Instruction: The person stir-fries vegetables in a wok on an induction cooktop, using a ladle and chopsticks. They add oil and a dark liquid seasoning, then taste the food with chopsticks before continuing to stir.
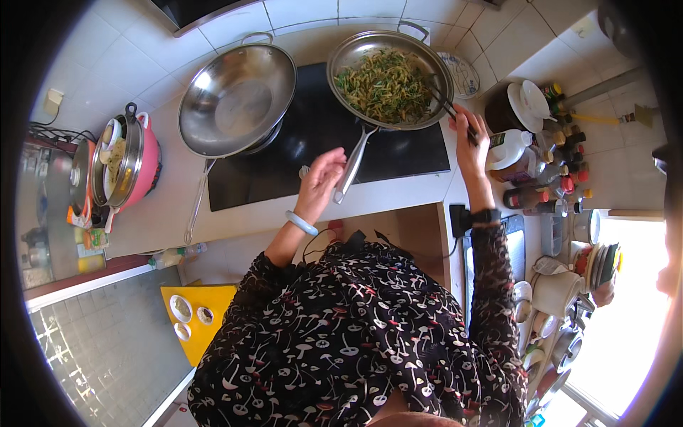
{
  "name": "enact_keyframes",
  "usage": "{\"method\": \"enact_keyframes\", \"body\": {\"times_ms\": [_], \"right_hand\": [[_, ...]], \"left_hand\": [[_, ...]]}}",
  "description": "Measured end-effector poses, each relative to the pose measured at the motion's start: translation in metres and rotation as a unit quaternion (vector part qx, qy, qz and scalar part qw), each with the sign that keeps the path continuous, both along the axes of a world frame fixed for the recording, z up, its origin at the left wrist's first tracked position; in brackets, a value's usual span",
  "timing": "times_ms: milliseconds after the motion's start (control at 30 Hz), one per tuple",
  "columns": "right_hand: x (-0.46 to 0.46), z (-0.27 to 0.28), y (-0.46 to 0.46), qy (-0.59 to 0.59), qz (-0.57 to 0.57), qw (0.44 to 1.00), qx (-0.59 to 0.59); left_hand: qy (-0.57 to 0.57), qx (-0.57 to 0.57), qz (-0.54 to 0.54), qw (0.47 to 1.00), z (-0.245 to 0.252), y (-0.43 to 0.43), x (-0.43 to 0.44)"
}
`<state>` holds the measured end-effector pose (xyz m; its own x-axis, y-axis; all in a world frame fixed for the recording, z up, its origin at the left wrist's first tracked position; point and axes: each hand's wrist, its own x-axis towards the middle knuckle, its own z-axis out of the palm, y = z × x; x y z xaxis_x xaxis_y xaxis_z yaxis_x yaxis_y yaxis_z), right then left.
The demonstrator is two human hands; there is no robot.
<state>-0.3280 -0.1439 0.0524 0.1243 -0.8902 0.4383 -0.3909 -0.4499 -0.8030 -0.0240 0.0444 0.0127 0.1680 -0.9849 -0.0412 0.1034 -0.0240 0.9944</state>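
Note:
My right hand (470,136) is closed on a pair of dark chopsticks (453,109), whose tips reach into the right side of a steel frying pan (333,53). Shredded food in green and pale brown (387,88) fills much of that pan, which sits at the right of the black cooktop (304,133). My left hand (324,176) is just left of the pan's metal handle (355,166), with nothing in it and its fingers slightly curled and apart. A steel wok (240,101), with only a shiny bare inside showing, rests at the cooktop's left.
Several bottles and jars (549,176) crowd the counter at right, beside a white plastic jug (507,149). A pink pot (147,165) with a steamer stands at left. The wok's long handle (197,205) crosses the front counter. Small bowls (181,308) rest on a yellow surface at lower left.

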Motion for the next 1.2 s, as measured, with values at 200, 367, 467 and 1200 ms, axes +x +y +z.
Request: {"method": "enact_keyframes", "body": {"times_ms": [200,367,467,1200], "right_hand": [[0.032,-0.014,-0.063,-0.001,0.045,0.994,0.103],[0.038,0.011,-0.037,-0.073,0.164,0.967,0.183],[0.043,0.03,-0.028,-0.059,0.192,0.957,0.207],[0.103,-0.015,-0.127,-0.109,0.197,0.95,0.218]], "left_hand": [[0.24,0.155,-0.096,0.954,-0.005,-0.017,-0.002],[0.3,0.2,-0.122,0.925,0.005,-0.029,-0.006],[0.292,0.219,-0.109,0.925,0.008,-0.034,-0.009],[0.257,0.265,-0.066,0.927,0.027,-0.038,0.006]]}}
